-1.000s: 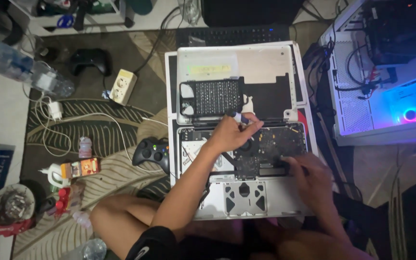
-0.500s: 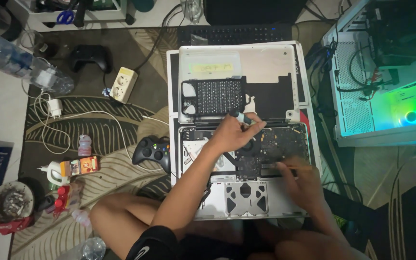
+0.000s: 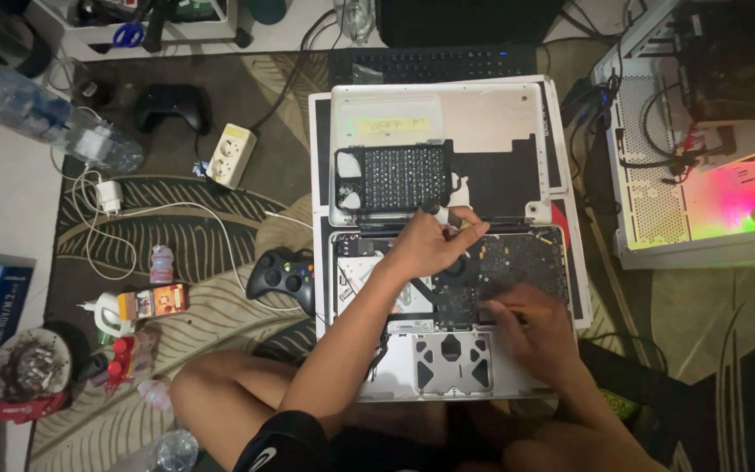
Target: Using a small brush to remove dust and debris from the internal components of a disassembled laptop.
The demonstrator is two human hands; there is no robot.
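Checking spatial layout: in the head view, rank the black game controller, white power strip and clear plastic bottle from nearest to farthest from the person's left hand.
From the left hand:
1. Black game controller, just left, on the rug.
2. White power strip, farther left and up.
3. Clear plastic bottle, far upper left.

Opened laptop sits centre frame on the rug, removed bottom cover just above it. Keyboard above that. Gamepad just left of the laptop — power strip and second gamepad further upper left. PC case upper right. Water bottle far left.
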